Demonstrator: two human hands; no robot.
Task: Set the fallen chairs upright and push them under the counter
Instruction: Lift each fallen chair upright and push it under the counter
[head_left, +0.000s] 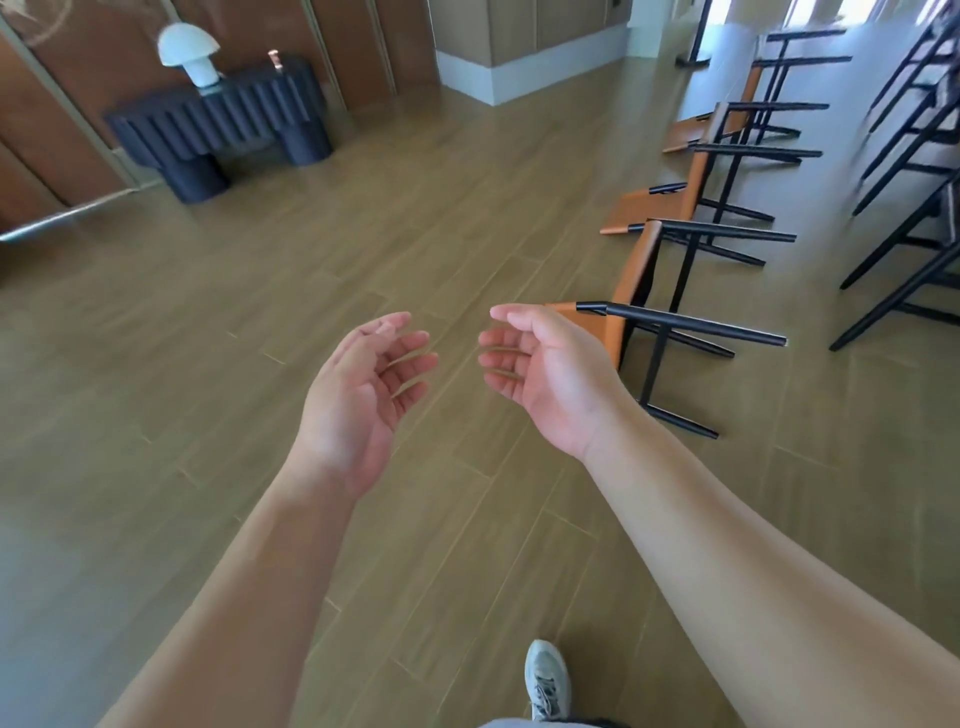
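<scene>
**A:** Head view, reading left to right: what's there?

**B:** At ten o'clock a dark fluted console (218, 124) stands against the brown wall panels, with a white mushroom lamp (189, 52) on top. In the middle are my own hands over the wood floor (156, 338). My left hand (358, 395) is palm-up, its fingers (410, 358) relaxed and holding nothing. My right hand (545, 374) faces it, fingers (498, 358) loosely curved, also holding nothing. My shoe (545, 680) shows at six o'clock.

**A:** And the chairs?

**B:** From three o'clock up to one o'clock, fallen chairs lie in a row on their backs, black legs pointing right. The nearest chair (631, 275) is just past my right hand. The second chair (654, 205) and third chair (693, 132) lie further up the row. At the right edge black chair frames (914, 156) stand blurred; I can't make out the counter itself.

**A:** Which step is this?

**B:** I'd say the approach, with nothing righted yet. Next I should reach for the nearest chair's backrest and frame, grip with both hands, tip it up onto its legs, then slide it rightward.

**A:** Any writing or brands?

**B:** None I can read.
</scene>
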